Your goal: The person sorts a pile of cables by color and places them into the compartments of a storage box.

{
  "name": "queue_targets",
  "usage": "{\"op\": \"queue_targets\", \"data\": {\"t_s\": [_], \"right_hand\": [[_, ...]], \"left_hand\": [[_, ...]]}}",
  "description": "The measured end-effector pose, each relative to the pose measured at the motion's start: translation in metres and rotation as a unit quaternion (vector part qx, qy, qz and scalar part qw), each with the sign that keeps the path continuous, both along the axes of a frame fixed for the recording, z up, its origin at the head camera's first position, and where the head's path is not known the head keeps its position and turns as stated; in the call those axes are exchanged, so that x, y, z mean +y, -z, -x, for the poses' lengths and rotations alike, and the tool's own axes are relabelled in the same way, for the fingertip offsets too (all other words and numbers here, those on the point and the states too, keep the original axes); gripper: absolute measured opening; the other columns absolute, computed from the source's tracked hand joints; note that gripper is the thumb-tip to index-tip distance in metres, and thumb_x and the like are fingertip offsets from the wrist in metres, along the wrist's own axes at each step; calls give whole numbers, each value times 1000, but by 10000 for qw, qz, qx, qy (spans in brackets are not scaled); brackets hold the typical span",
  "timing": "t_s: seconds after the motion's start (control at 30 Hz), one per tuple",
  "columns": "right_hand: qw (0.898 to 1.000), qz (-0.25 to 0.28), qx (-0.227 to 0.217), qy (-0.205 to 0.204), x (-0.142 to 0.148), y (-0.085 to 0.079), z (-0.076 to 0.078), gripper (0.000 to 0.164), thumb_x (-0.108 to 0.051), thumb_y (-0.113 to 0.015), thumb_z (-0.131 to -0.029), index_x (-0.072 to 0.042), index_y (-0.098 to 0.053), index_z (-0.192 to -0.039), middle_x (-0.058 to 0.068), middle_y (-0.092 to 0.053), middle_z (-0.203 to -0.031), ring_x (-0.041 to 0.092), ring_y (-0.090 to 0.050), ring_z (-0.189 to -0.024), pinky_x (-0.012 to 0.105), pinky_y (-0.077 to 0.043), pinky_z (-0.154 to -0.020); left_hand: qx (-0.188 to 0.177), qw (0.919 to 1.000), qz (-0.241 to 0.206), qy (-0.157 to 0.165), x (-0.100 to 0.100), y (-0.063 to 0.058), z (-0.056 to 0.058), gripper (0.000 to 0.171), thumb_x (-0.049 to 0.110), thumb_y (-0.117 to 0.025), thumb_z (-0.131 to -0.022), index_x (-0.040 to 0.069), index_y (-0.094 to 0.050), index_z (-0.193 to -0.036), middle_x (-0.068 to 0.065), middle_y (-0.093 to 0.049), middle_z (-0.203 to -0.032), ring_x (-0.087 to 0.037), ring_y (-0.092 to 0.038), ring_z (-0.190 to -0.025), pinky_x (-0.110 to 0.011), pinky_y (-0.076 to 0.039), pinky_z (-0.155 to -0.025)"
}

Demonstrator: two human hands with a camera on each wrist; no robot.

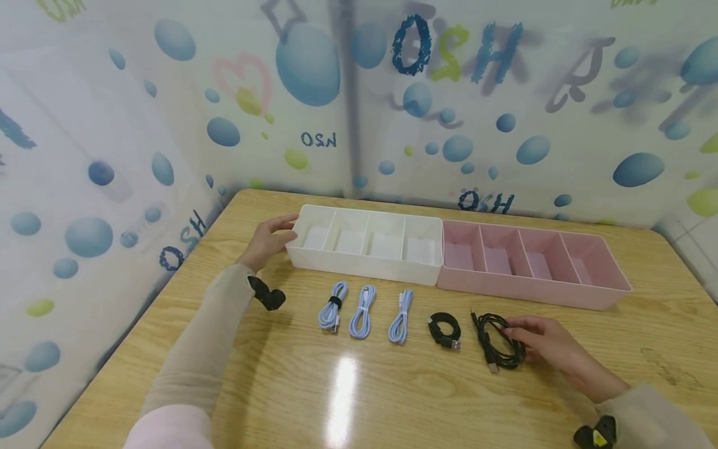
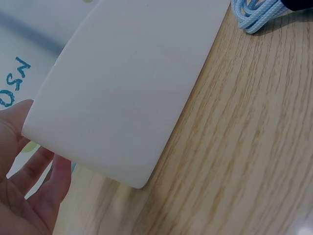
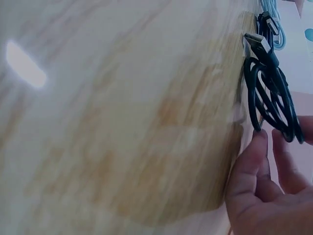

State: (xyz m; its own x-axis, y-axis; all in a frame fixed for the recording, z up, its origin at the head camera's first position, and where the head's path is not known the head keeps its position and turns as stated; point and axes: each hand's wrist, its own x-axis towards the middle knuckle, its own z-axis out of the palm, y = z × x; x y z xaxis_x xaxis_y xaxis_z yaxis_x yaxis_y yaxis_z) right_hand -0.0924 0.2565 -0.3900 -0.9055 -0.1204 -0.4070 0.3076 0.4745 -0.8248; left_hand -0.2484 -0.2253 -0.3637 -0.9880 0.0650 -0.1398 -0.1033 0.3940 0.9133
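My left hand is at the left end of a white box with compartments, its extended fingers touching the end wall. In the left wrist view, that box fills the middle and the fingers reach round its end. My right hand pinches the right edge of a coiled black USB cable on the table. Seen from the right wrist, fingertips of this hand hold the near end of the coil; its USB plug points away.
A pink divided box adjoins the white one end to end. In front lie a smaller black USB cable, and three light-blue cables: one with a black strap, a middle one and another. A patterned curtain stands behind the wooden table.
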Motion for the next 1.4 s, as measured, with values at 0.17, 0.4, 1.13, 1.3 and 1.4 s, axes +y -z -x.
{"op": "queue_targets", "data": {"t_s": [0.17, 0.4, 1.13, 1.3, 1.4], "right_hand": [[9998, -152, 92, -24, -1, -1, 0, 51, -29, -54, -87, 8, -47, -121, 9, -56, -109, 8, -50, -77, 30, -46, -60], [9997, -162, 131, -160, 0, -3, -1, 48, -27, -53, -88, 9, -48, -120, 12, -56, -112, 6, -50, -85, 30, -47, -65], [9982, 570, 106, -143, 5, 3, -3, 48, -20, -55, -87, 13, -42, -119, 9, -56, -104, 6, -54, -86, 28, -49, -71], [9956, 908, 47, -211, 6, 4, -4, 46, -18, -54, -88, 14, -41, -118, 6, -56, -100, 8, -55, -85, 30, -49, -71], [9915, 1280, -21, -247, 8, 4, -6, 40, -17, -54, -88, 10, -44, -116, 3, -56, -97, 9, -57, -85, 30, -49, -72]], "left_hand": [[-18, 10000, 3, -24, -2, 4, 3, 50, 8, -51, -87, 13, -39, -135, -18, -39, -129, -31, -41, -110, -42, -42, -84], [-13, 10000, -22, -70, -2, 6, 4, 50, 8, -51, -87, 12, -39, -135, -18, -40, -128, -30, -41, -109, -40, -43, -82], [2, 10000, 7, -47, -1, 4, 2, 50, 9, -51, -88, 14, -38, -135, -17, -39, -130, -30, -41, -110, -43, -42, -85], [18, 10000, -12, -38, -2, 6, 3, 49, 10, -51, -88, 14, -38, -135, -17, -39, -130, -30, -41, -110, -42, -42, -86], [18, 10000, -43, -35, -2, 6, 3, 49, 9, -51, -88, 14, -38, -135, -17, -39, -129, -29, -41, -110, -42, -42, -86]]}}
